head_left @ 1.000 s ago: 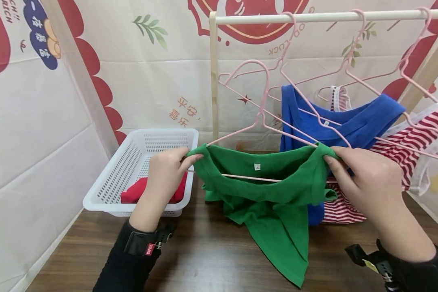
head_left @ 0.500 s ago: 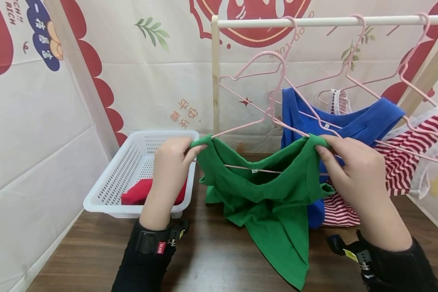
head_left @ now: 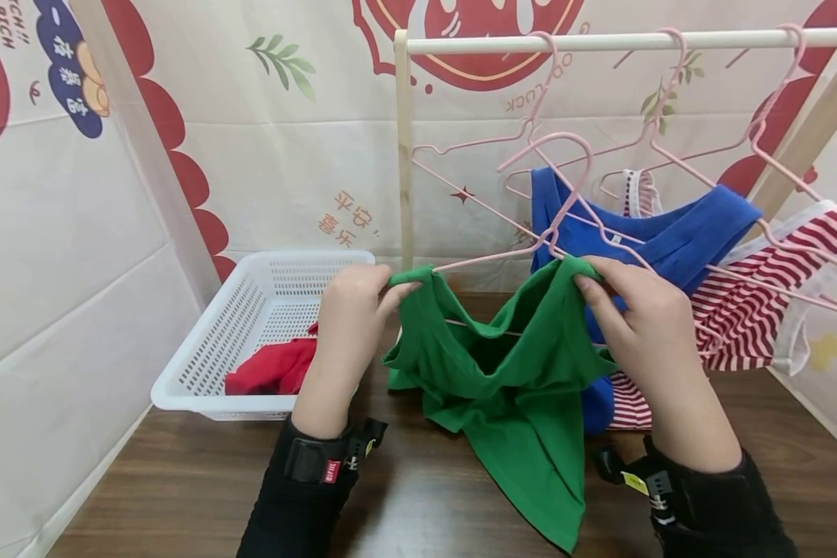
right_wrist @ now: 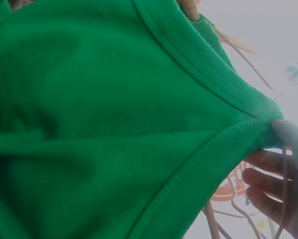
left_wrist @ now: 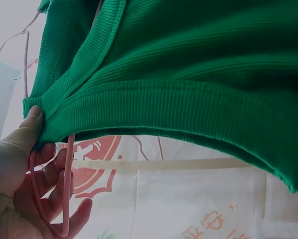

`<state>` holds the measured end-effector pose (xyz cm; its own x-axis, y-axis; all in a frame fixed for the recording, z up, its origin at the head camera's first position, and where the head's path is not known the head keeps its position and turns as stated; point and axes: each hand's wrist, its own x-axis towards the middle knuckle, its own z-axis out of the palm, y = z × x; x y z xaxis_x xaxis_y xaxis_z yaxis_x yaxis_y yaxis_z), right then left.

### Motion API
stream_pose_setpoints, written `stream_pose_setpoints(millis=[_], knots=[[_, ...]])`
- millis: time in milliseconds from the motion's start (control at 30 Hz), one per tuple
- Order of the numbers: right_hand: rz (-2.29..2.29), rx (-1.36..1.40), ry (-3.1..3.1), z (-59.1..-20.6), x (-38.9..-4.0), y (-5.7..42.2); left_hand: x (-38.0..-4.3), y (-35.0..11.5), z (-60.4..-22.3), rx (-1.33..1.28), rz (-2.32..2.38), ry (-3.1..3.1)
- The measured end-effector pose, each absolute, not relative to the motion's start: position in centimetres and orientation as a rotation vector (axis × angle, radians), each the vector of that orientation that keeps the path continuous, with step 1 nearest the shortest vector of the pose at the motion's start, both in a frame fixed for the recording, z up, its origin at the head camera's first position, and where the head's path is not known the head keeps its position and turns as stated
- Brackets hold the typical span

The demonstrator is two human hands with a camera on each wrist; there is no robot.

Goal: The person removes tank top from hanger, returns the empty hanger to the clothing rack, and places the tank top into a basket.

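The green shirt (head_left: 516, 372) hangs on a pink hanger (head_left: 565, 194) above the desk's middle, hem trailing on the wood. The left hand (head_left: 349, 325) and right hand (head_left: 635, 318) each pinch a shoulder against the wire. Seating the shoulders seems underway; next, the hook must reach the rail (head_left: 600, 39).

My head camera looks forward and down over the table (head_left: 418, 496) and rack. Both wrist cameras look upward, very close beneath the green shirt (left_wrist: 189, 74), which all views share.
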<state>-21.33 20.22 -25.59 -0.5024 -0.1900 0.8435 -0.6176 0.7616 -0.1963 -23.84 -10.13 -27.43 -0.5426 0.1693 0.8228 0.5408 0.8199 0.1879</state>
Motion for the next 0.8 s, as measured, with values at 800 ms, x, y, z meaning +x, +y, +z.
stream_pose_setpoints(millis=[800], knots=[[0.952, 0.49, -2.037, -26.9, -21.6, 20.4, -24.0, -11.0, -27.4, -0.364, -1.395, -2.289]])
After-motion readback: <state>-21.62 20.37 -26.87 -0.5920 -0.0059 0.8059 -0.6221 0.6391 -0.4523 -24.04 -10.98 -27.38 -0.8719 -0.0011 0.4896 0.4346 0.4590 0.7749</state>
